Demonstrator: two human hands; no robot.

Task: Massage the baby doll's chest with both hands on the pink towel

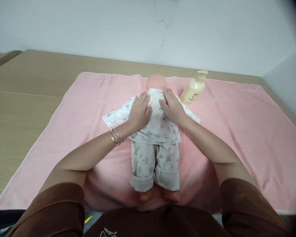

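A baby doll (156, 82) lies face down on a pink blanket (93, 98), its head away from me and its feet near my body. It wears a white printed shirt (160, 130) with long sleeves spread to both sides, and matching trousers (143, 161) with rolled cuffs. My left hand (139, 112) rests flat on the left side of the doll's upper back, fingers stretched out. On the right side of the upper back lies my right hand (172, 107), also flat and open. Neither hand grips anything.
A pale yellow pump bottle (192, 90) stands on the blanket just beyond my right hand, looking tilted in this view. The blanket covers much of a wooden table (27, 98). A white wall (113, 33) rises behind the table's far edge.
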